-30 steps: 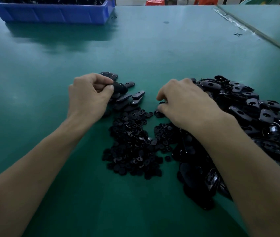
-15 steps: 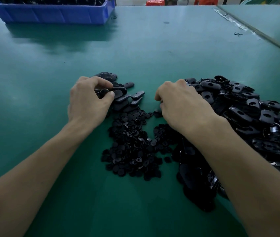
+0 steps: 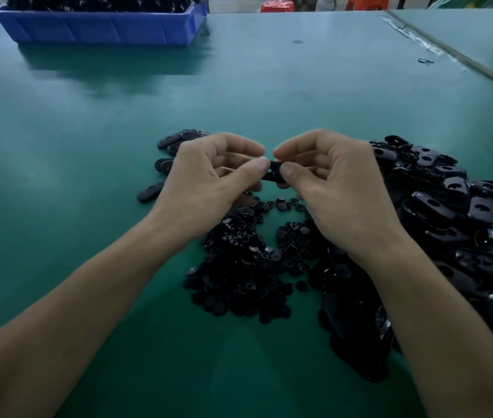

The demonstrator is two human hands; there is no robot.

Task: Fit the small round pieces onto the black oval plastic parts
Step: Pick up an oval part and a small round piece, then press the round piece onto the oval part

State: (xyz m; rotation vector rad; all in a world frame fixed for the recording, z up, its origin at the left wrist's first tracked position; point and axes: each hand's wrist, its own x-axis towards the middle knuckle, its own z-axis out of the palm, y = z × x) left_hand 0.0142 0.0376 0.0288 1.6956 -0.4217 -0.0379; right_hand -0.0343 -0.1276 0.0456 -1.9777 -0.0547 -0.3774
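Observation:
Both hands meet above the green table, holding one black oval part point(image 3: 273, 171) between them. My left hand point(image 3: 209, 179) pinches its left end with thumb and fingers. My right hand point(image 3: 332, 182) pinches its right end, thumb on top. Whether a round piece sits on the part is hidden by the thumbs. A heap of small round pieces point(image 3: 245, 267) lies just below the hands. A large pile of black oval parts point(image 3: 450, 224) spreads to the right. Several oval parts point(image 3: 173, 143) lie in a small group behind my left hand.
A blue bin point(image 3: 103, 25) filled with black parts stands at the far left of the table point(image 3: 58, 146). A table seam point(image 3: 456, 58) runs diagonally at the far right, with a small black scrap point(image 3: 425, 61) beside it. Red stools show beyond the far edge.
Both hands have lifted off the piles and come together at the centre. My left hand left the small group of oval parts, and both hands now hold one part between them.

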